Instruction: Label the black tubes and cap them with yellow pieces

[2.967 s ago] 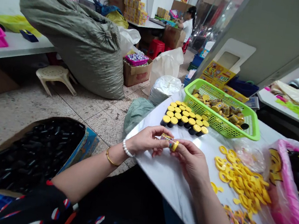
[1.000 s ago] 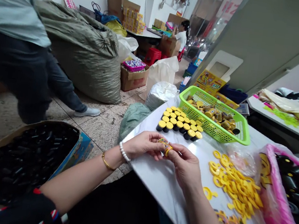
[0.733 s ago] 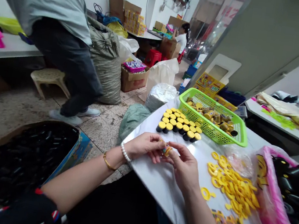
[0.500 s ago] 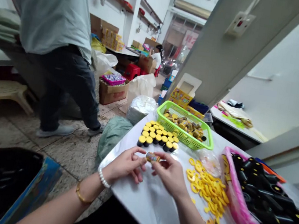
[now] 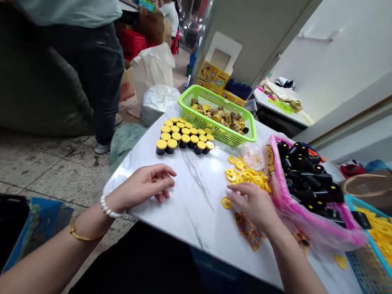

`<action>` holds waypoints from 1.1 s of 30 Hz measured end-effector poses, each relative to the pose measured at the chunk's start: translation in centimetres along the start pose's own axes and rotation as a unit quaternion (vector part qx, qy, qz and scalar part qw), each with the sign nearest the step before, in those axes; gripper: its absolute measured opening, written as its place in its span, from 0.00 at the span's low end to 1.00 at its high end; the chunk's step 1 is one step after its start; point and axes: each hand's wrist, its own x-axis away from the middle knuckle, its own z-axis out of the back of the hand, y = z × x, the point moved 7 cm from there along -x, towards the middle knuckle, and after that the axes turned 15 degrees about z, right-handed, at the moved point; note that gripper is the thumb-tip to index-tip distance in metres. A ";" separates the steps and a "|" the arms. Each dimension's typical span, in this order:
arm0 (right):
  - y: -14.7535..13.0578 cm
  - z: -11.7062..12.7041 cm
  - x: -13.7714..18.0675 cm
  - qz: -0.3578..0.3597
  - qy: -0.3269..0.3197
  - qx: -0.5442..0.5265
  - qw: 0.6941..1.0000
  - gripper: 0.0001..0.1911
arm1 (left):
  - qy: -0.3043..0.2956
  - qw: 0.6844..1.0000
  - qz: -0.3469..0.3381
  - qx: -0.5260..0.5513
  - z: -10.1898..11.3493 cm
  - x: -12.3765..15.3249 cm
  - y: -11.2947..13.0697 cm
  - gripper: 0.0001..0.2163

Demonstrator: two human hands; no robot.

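- Left hand: half open above the near edge of the marbled table, fingers loosely curled; no held item shows.
- Right hand: partly open, thumb and forefinger apart, nothing visibly gripped; contact beneath cannot be told.
- Yellow rings: heaped just beyond the right hand; a single ring lies by its thumb.
- Yellow-capped black containers: upright, grouped beyond the left hand.
- Green basket: farther off, between the hands, holding small capped pieces.
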 end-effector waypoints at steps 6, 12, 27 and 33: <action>-0.5 -4.1 1.5 0.104 -0.106 0.107 0.983 0.08 | 0.245 0.963 -0.105 -0.034 2.8 1.2 1.1 0.14; -5.4 -6.7 -0.8 0.229 -0.036 0.123 0.965 0.08 | 0.376 0.906 -0.144 -0.130 4.5 2.7 2.8 0.12; 1.2 1.6 12.1 -0.017 0.107 0.223 0.969 0.16 | 0.435 0.823 -0.030 -0.364 7.1 -3.3 4.4 0.23; 1.5 -0.1 8.8 0.041 0.026 0.227 0.973 0.12 | 0.434 0.827 -0.076 -0.350 6.8 -2.0 4.7 0.16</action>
